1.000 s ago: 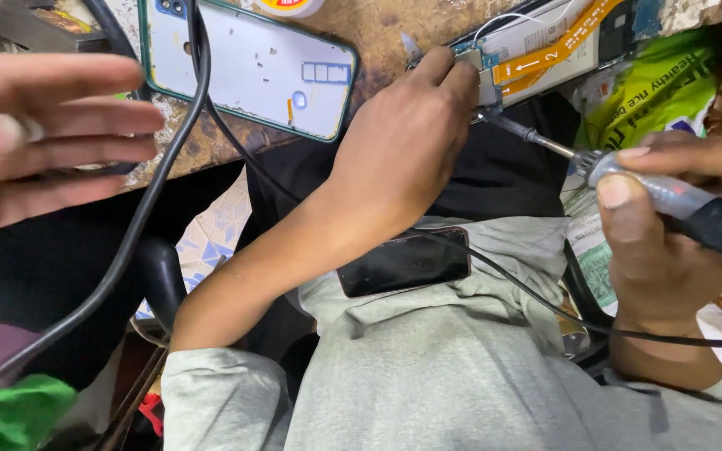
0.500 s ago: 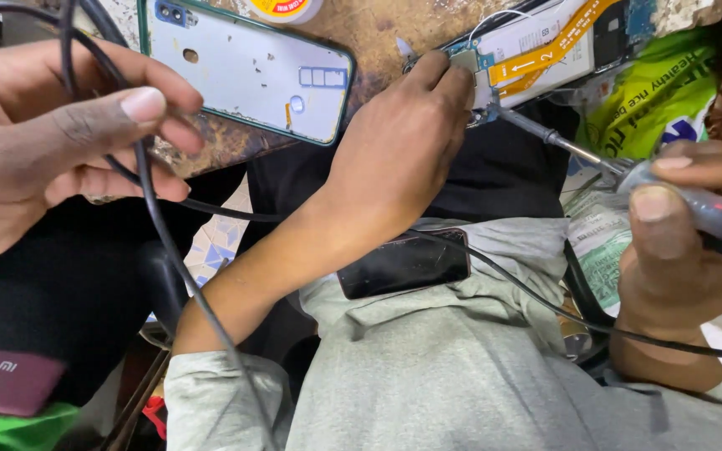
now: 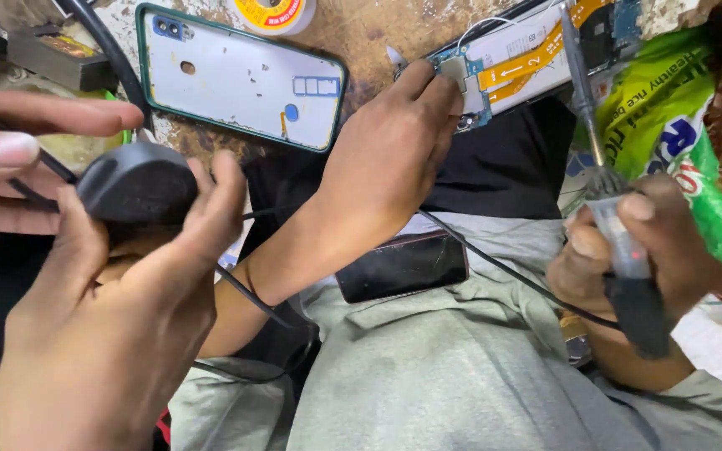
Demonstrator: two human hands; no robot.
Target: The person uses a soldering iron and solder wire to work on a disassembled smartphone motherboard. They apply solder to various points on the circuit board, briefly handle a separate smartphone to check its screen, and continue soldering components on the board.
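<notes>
My left hand reaches forward and pinches the lower corner of an opened phone, whose circuit board and orange ribbon cable are exposed. My right hand is closed around the handle of a soldering iron. The iron stands nearly upright, its metal tip over the phone's right part. Its black cord runs across my lap.
Another person's two hands at the left hold a black plug adapter with a cable. A white phone back cover with a green rim, a solder reel and a green plastic bag lie on the worn bench. A black phone rests on my lap.
My right hand turned the soldering iron from slanted to nearly upright, tip now over the phone. The other person's hands have come in closer, now gripping a black adapter. My left hand stayed put.
</notes>
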